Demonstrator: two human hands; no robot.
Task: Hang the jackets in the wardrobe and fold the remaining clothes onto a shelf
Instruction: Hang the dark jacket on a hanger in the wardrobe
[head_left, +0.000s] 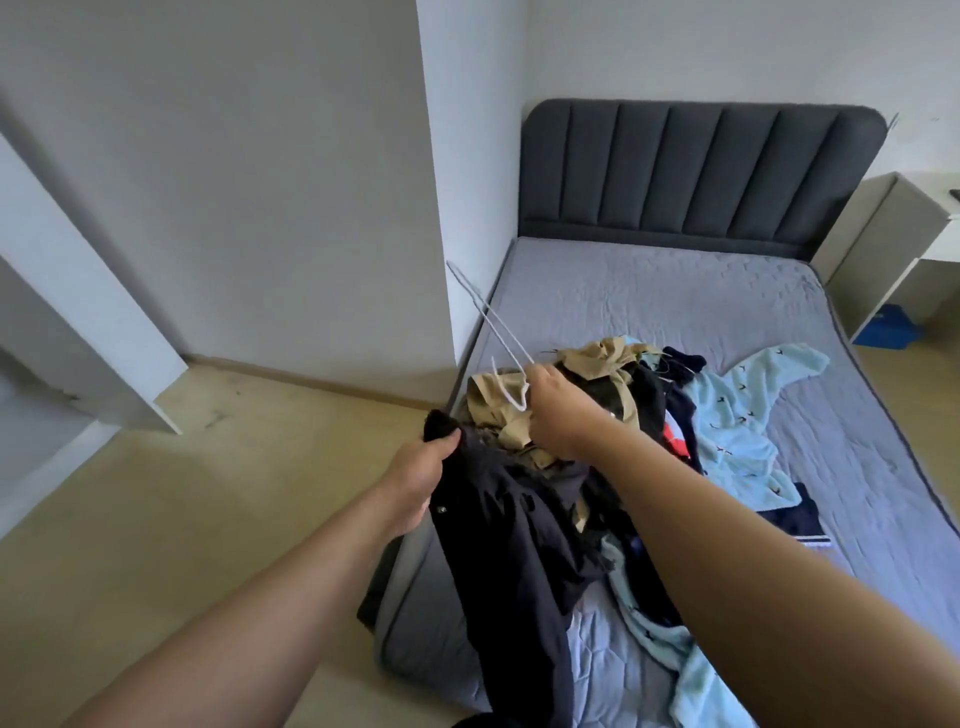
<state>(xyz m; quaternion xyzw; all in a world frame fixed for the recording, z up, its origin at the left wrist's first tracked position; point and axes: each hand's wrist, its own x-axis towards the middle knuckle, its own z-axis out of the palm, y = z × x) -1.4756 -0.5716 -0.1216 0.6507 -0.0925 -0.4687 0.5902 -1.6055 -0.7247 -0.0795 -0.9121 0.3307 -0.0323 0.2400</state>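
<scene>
Item 1: dark navy fabric jacket (519, 545), draped over the near left corner of the bed, its top edge raised. The left hand (415, 478) gripped that edge, fingers curled tight around the cloth.

Item 2: thin white wire hanger (498, 353), held up above the jacket and tilted to the far left. The right hand (550, 410) pinched it near the hook.

Item 3: heap of clothes just behind both hands, including a tan crumpled garment (597, 358) and, right of it, a light blue patterned garment (737, 421).

Item 4: bed with grey quilted cover (675, 301) and dark grey padded headboard (701, 171) at the far end.

Item 5: white bedside unit (883, 249), far right.
</scene>
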